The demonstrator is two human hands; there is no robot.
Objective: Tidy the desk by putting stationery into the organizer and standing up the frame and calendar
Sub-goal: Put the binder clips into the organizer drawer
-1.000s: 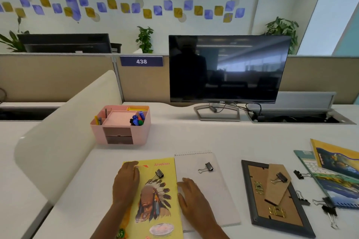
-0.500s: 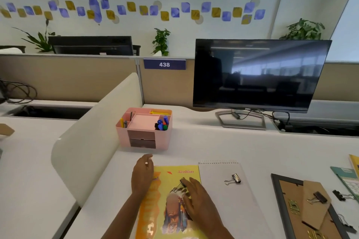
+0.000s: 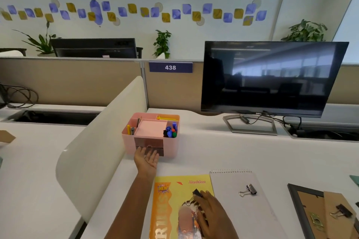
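Observation:
A pink organizer (image 3: 175, 147) stands at the back of the desk with pens and markers in its compartments. My left hand (image 3: 146, 159) reaches palm-up to its lower front drawer (image 3: 153, 150), fingertips touching it. My right hand (image 3: 212, 214) lies on a yellow magazine (image 3: 172, 205) and pinches a black binder clip (image 3: 196, 192) at its fingertips. Another binder clip (image 3: 248, 190) lies on a white spiral notepad (image 3: 246, 207). A dark picture frame (image 3: 303, 209) lies face down at the right, a third clip (image 3: 342, 214) on its cardboard stand.
A dark monitor (image 3: 272, 77) on a metal stand fills the back right, with cables behind it. A curved cream divider (image 3: 101, 141) borders the desk on the left. A beige partition labelled 438 runs along the back.
My left hand left the magazine and reached forward to the organizer's drawer, turning palm-up. My right hand slid left from the notepad onto the clip. The view shifted left and forward.

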